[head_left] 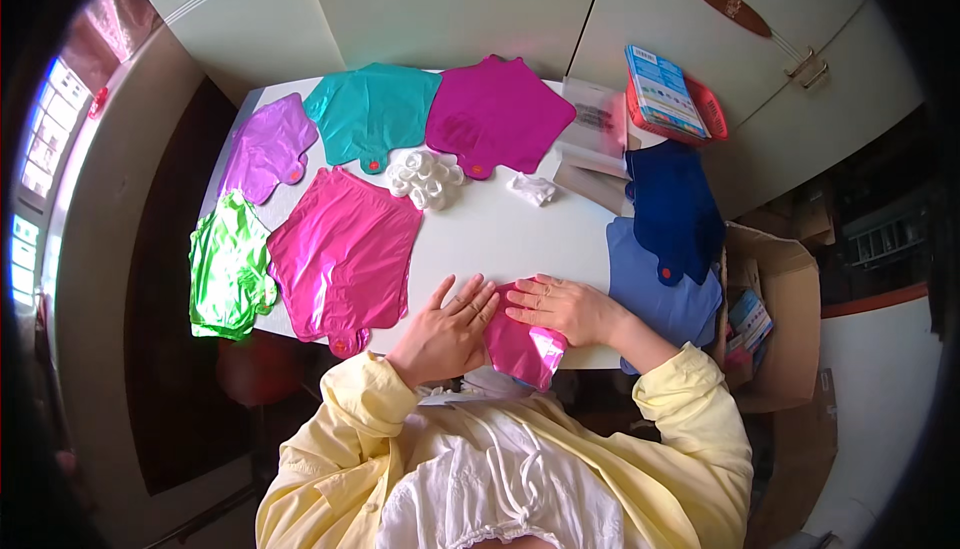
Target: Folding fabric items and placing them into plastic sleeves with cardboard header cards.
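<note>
In front of me at the table's near edge lies a folded pink foil balloon (515,349), flat and shiny. My left hand (448,334) rests flat at its left edge, fingers stretched out. Across its upper part lies my right hand (568,311), also flat with fingers extended. Neither hand grips anything. To the left is a larger pink foil balloon (345,249), spread out flat with a rounded tab at its near end. A blue-grey foil balloon (660,289) is to the right of my right hand, partly under a dark blue one (675,209).
Purple (268,149), green (228,269), teal (370,109) and magenta (500,114) foil balloons line the white table (480,234). White ribbon rolls (425,179), a crumpled white piece (532,189) and clear bags (595,134) lie mid-table. A red basket (712,114) and cardboard box (790,319) stand right.
</note>
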The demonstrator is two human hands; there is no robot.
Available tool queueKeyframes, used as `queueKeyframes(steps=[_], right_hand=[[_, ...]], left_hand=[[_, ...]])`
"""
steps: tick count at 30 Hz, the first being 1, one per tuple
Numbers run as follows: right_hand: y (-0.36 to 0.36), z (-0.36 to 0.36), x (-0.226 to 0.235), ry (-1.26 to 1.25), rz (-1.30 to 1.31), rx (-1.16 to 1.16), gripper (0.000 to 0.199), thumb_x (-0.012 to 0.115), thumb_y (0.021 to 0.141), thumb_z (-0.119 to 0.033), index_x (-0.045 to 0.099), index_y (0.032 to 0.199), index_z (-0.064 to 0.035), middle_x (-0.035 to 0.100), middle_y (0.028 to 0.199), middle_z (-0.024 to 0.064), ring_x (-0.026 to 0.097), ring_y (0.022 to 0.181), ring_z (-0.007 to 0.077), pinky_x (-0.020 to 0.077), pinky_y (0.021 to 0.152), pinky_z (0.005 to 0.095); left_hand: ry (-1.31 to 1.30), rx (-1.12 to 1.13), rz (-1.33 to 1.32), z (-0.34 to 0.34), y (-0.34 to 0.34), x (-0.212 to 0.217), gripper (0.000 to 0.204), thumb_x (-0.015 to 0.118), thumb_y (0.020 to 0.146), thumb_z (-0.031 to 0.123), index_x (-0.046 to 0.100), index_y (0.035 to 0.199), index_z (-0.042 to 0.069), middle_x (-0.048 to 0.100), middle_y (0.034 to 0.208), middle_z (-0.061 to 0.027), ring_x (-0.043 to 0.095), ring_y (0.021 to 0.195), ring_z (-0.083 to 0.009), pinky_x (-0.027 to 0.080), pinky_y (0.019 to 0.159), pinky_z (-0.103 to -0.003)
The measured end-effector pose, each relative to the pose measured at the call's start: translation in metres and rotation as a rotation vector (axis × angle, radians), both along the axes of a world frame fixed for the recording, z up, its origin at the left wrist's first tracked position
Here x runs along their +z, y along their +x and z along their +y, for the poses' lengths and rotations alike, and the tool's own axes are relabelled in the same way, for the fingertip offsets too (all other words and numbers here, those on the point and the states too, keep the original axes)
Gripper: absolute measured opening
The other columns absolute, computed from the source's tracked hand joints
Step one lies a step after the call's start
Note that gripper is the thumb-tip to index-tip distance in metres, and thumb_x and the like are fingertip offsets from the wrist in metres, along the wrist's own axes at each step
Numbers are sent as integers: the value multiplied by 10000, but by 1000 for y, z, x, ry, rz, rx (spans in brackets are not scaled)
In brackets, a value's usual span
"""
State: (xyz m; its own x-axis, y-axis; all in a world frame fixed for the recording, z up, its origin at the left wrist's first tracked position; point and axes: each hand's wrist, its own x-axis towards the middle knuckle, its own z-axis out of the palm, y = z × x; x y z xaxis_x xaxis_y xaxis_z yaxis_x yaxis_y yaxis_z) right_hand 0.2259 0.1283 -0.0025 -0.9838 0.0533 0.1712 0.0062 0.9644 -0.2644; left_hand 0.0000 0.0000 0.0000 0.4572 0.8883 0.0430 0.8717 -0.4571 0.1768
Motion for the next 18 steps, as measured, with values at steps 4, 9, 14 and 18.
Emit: queueKeyframes(steps=[4,9,14,18], right_hand=[[2,-2,-4,-21,-9,-7,455,525,808,-210,522,1254,-120,480,1327,80,451,1230,230,323,1057,400],[1,-1,-1,5,-37,6,509,565,780,-252,507,1264,-107,477,1326,90,430,1248,240,304,1068,403],[1,-3,4,-28,-43,15,727,675,680,-395,458,1292,-67,451,1343,107,389,1275,267,277,1083,405],[3,-12,16,-71,-118,-5,857,705,630,-466,417,1314,-38,401,1376,133,344,1303,271,255,1093,404]], left_hand=[[-47,32,-50,-5,4,4,781,525,761,401,296,1369,-33,324,1422,-160,244,1354,-275,129,1101,-485],[-62,58,-80,-8,4,2,816,521,764,435,265,1380,-34,304,1430,-163,210,1366,-280,91,1106,-491],[-64,62,-139,-18,14,3,836,533,775,486,274,1373,-38,302,1428,-171,207,1367,-285,90,1104,-497],[90,10,77,-33,29,-8,633,538,817,322,378,1306,-47,373,1382,-185,308,1325,-285,195,1077,-493]])
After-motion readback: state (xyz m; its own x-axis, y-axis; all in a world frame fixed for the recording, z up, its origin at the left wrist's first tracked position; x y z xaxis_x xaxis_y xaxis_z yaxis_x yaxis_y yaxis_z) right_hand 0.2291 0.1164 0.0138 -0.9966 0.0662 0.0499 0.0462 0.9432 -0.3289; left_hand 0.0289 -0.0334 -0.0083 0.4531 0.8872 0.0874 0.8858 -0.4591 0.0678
